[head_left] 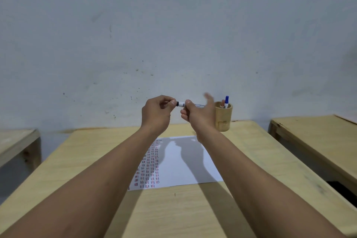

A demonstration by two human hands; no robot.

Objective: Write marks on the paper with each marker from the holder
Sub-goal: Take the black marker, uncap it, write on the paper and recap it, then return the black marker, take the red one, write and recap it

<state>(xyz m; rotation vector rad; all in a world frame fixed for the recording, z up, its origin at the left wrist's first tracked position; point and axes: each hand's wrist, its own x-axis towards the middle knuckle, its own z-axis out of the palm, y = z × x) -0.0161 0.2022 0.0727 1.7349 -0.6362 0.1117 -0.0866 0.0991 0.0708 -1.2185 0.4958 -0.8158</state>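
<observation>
A white marker (190,104) is held up above the worktop (77,160), between both hands. Its black cap end is pinched in the closed fingers of the left hand (156,114); its barrel is gripped by thumb and lower fingers of the right hand (199,114), the upper fingers spread and blurred. Print on the barrel is seen but cannot be read. The long axis is laid roughly level, left to right. Below, the paper (185,164) is marked with red and dark dashes; the holder (224,118) is set just right, a blue marker (226,100) standing in it.
</observation>
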